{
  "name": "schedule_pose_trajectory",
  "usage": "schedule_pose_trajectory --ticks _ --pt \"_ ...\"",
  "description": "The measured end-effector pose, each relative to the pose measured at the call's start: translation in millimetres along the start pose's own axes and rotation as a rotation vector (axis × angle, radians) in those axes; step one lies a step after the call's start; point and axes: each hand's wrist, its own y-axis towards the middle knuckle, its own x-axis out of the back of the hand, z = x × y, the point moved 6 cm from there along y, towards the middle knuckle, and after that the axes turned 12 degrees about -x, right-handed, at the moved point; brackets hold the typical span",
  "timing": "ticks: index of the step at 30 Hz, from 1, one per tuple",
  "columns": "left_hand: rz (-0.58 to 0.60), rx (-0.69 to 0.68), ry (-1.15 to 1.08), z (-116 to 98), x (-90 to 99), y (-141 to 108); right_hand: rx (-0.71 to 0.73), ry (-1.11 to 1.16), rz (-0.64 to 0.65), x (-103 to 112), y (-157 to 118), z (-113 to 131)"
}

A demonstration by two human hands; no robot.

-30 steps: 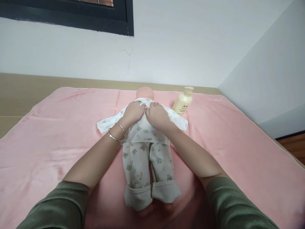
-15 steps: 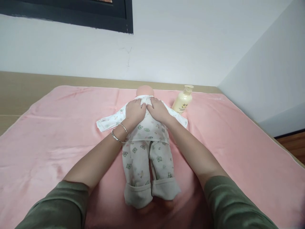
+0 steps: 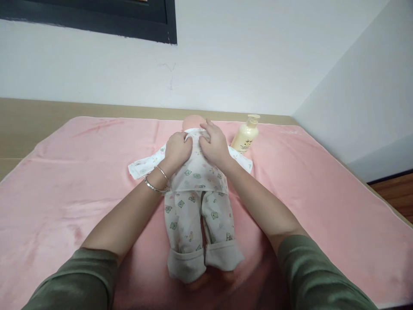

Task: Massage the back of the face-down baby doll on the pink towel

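Note:
A baby doll (image 3: 196, 176) in a white printed top and matching trousers with turned-up cuffs lies lengthwise before me, its head (image 3: 193, 122) at the far end. Whether it lies face up or face down I cannot tell. My left hand (image 3: 178, 150), with a silver bangle at the wrist, rests at the doll's left-side shoulder in view, fingers curled over the cloth and thumb on top. My right hand (image 3: 214, 144) is at the other shoulder, its fingers apart and raised near the head, thumb over the top. Both sleeves of the top spread out sideways.
A pale yellow pump bottle (image 3: 245, 137) stands just right of the doll's far sleeve. Pink cloth (image 3: 80, 193) covers the bed or table beneath. Behind runs a wooden ledge (image 3: 41, 116) against a white wall (image 3: 232, 56), with a dark frame (image 3: 129, 26) above.
My right hand's fingers have lifted off the top and spread toward the head. My left fingers have curled in over the shoulder, and the hands are slightly farther apart.

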Motion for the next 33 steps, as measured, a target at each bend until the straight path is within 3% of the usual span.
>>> schedule_pose_trajectory --ticks 3,8,15,17,22,28,33 --pt "-0.064 0.038 -0.081 2 14.8 2 0.003 -0.032 -0.043 1 -7 8" --pt "-0.127 0.033 -0.161 3 25.6 4 0.063 -0.215 0.162 -24 -14 15" --pt "-0.039 0.009 -0.121 -9 20.4 0 -0.003 -0.056 -0.031 8 -8 14" --pt "-0.035 0.010 -0.107 -11 20.0 0 -0.011 -0.070 -0.031 4 -7 10" --pt "-0.033 -0.019 -0.075 -13 19.6 1 0.034 -0.161 0.112 -23 -8 5" --pt "-0.057 -0.028 -0.109 -14 23.5 0 0.004 -0.024 -0.015 -8 -10 7" --pt "-0.123 -0.053 -0.206 -14 30.5 0 0.060 -0.175 0.115 -22 -9 9"
